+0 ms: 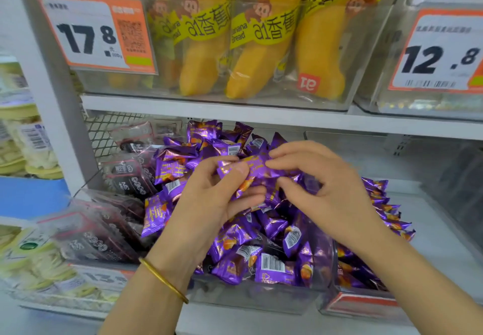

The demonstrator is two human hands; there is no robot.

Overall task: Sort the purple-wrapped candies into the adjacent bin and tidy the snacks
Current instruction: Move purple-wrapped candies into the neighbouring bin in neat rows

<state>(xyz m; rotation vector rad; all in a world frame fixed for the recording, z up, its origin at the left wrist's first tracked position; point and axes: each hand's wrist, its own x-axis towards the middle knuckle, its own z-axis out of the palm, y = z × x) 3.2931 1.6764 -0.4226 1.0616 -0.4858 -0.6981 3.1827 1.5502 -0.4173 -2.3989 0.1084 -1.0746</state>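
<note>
1. Here both hands meet above the clear middle bin (261, 300), which is heaped with purple-wrapped candies (264, 243).
2. The left hand (209, 201), a gold bangle (163, 280) on its wrist, is clenched around several purple candies, thumb pressed on top of them.
3. The right hand (321, 191) pinches one end of a purple candy (251, 163) that lies across the left hand's fingers.
4. More purple candies (379, 204) lie in the adjacent bin (363, 303) to the right.
5. Left of the heap, dark transparent snack packets (91, 233) fill another bin.
6. On the far shelf (235, 110) above, yellow banana bread packs (251, 55) stand in a clear box with a 17.8 price tag (96, 31).
</note>
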